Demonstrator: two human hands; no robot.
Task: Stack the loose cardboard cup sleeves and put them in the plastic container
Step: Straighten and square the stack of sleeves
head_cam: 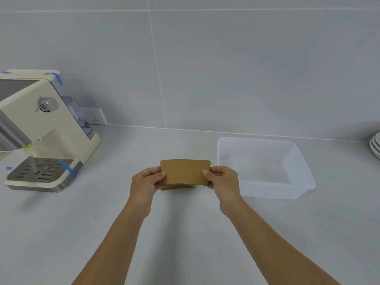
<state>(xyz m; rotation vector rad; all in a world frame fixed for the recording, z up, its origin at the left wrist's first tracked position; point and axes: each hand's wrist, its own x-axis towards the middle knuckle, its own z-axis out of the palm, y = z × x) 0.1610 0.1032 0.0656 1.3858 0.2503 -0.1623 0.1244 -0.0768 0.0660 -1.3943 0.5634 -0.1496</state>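
A cream espresso machine [44,128] stands at the left of the frame on a pale grey countertop [185,233], with strips of blue tape [67,170] across its drip tray [39,170]. A white wall socket [95,116] sits just behind it on the grey tiled wall [226,68]. Stacked white plates [375,146] show at the right edge.

Grey tiled wall [226,68], pale grey counter [61,233], white wall socket [95,116]
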